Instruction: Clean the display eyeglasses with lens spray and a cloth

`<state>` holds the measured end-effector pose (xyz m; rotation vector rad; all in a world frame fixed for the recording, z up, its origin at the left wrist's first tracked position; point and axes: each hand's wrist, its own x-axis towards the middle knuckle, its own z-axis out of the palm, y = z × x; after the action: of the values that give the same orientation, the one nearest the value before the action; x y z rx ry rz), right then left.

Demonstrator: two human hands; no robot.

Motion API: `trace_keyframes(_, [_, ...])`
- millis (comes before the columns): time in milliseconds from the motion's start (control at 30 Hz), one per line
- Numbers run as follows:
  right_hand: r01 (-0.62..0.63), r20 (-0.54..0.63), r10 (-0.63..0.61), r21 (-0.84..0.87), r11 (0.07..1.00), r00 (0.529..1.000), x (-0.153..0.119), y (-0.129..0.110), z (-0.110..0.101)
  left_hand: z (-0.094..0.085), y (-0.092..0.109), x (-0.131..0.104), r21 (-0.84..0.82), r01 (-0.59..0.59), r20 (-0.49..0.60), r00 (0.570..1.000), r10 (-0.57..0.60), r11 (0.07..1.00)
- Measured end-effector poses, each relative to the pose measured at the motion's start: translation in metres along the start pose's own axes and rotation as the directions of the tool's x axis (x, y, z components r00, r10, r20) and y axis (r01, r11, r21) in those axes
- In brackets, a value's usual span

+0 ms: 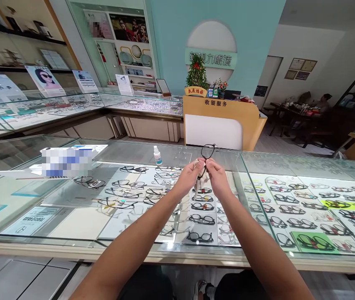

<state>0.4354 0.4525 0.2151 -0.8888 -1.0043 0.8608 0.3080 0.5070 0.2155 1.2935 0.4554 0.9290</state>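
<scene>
Above the glass display counter, both hands meet on a pair of black-framed eyeglasses (208,151) turned on end, one rim standing up above the fingers. My left hand (190,176) is closed around a pale cloth (200,180) against the lower part of the glasses. Beside it, my right hand (217,173) pinches the frame near its middle. The cloth and fingers hide much of the lower rim. A small white spray bottle (157,156) stands upright on the counter, left of my hands.
Under the glass top (127,152) lie rows of eyeglasses (201,218). Papers and a box (67,160) rest on the counter's left. Past the counter stand a cashier desk (252,125) and more showcases (146,106). A person (323,104) sits at a far table.
</scene>
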Motion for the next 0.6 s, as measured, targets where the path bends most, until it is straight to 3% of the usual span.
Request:
trace_keyframes(100, [-0.022, -0.042, 0.026, 0.109, 0.994, 0.999, 0.0002, -0.0007, 0.0001, -0.0026, 0.0041, -0.0013, 0.003, 0.101, 0.180, 0.979, -0.100, 0.995])
trace_keyframes(167, [-0.021, -0.061, 0.029, 0.119, 0.993, 0.998, -0.0006, -0.0008, 0.0013, -0.0034, 0.0056, -0.0020, 0.018, 0.118, 0.237, 0.964, -0.119, 0.993])
trace_keyframes(333, [0.019, -0.030, -0.017, 0.095, 0.995, 0.999, -0.0021, -0.0017, 0.0032, -0.0004, 0.0032, -0.0013, -0.002, 0.032, 0.034, 0.999, -0.032, 0.999])
trace_keyframes(500, [-0.004, -0.097, 0.014, 0.102, 0.995, 0.995, -0.0009, -0.0046, 0.0025, -0.0008, 0.0084, -0.0040, 0.002, 0.113, 0.260, 0.959, -0.109, 0.994])
trace_keyframes(600, [0.042, -0.085, -0.037, 0.062, 0.997, 0.996, -0.0020, -0.0038, 0.0051, 0.0041, 0.0064, -0.0047, -0.009, 0.061, 0.112, 0.992, -0.060, 0.998])
